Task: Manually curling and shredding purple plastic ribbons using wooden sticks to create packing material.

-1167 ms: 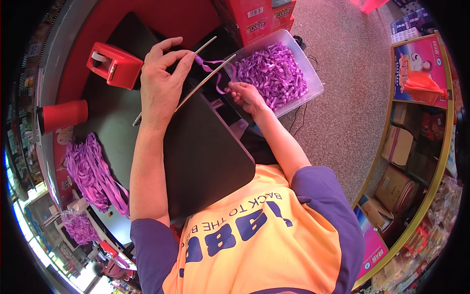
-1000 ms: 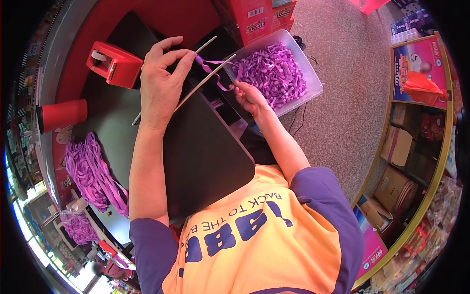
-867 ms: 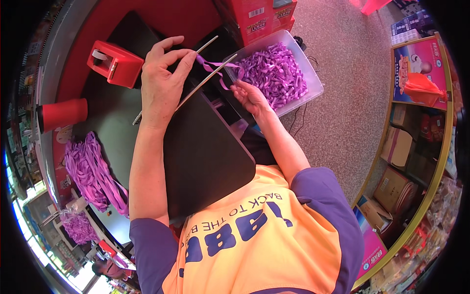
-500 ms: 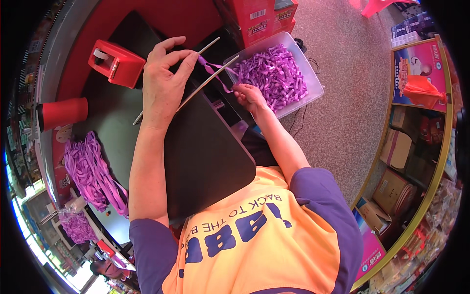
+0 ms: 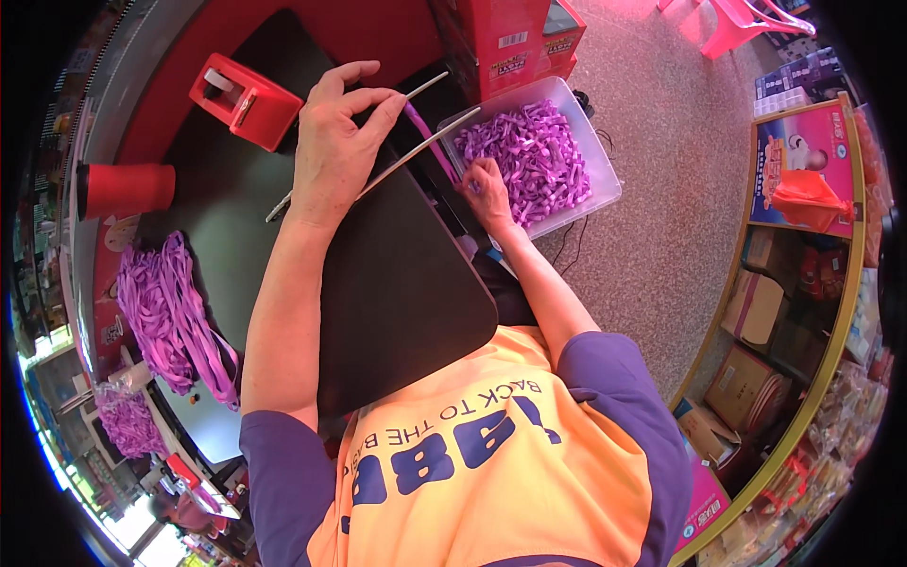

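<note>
My left hand point(image 5: 345, 146) is raised over the dark table, thumb and forefinger pinched on the upper end of a purple ribbon point(image 5: 433, 142). The ribbon runs taut down to my right hand point(image 5: 486, 196), whose bent fingers grip its lower end at the left edge of a clear plastic bin point(image 5: 597, 200). Heaped in the bin are many short purple ribbon pieces point(image 5: 534, 156). Two thin pale sticks point(image 5: 425, 144) slant past my left hand, partly hidden behind it; whether it holds them I cannot tell.
On the black table point(image 5: 397, 293) stand a red tape dispenser point(image 5: 248, 102) and a red cylinder point(image 5: 128, 191). A bundle of long purple ribbons point(image 5: 175, 317) lies at the left. Red boxes point(image 5: 510, 57) rise behind the bin. A gold-edged shelf point(image 5: 803, 378) curves along the right.
The loose, bent ribbon is now pulled straight between my hands. My right hand has turned and closed nearer the bin's edge. The whole view has shifted slightly.
</note>
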{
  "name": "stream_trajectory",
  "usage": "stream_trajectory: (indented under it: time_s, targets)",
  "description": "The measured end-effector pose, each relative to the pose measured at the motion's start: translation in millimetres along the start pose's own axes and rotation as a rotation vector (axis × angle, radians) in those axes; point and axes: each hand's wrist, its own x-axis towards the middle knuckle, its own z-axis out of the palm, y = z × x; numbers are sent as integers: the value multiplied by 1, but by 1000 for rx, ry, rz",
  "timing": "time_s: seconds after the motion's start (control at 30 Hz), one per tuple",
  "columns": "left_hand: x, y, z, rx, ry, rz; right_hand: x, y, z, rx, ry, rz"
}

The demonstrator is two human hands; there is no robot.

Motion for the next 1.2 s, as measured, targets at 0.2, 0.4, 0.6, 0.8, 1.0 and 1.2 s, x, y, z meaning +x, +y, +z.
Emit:
stream_trajectory:
  time_s: [0.2, 0.4, 0.6, 0.8, 1.0, 1.2]
  targets:
    - [0, 2, -1, -5, 36, 36, -19, -5, -15, -41, -89, -88]
    - [0, -5, 3, 3, 56, 74, -48, -6, -47, -164, -157, -155]
    - [2, -8, -6, 45, 8, 69, -77, -68, -135, -141, -301, -157]
    - [4, -11, -7, 57, -48, -9, -75, -179, -213, -28, -635, -63]
    - [1, -11, -8, -17, -27, -33, -51, -262, -227, -25, -688, -237]
    - [2, -22, -3, -37, -4, -32, -19, -298, -214, 239, -702, -339]
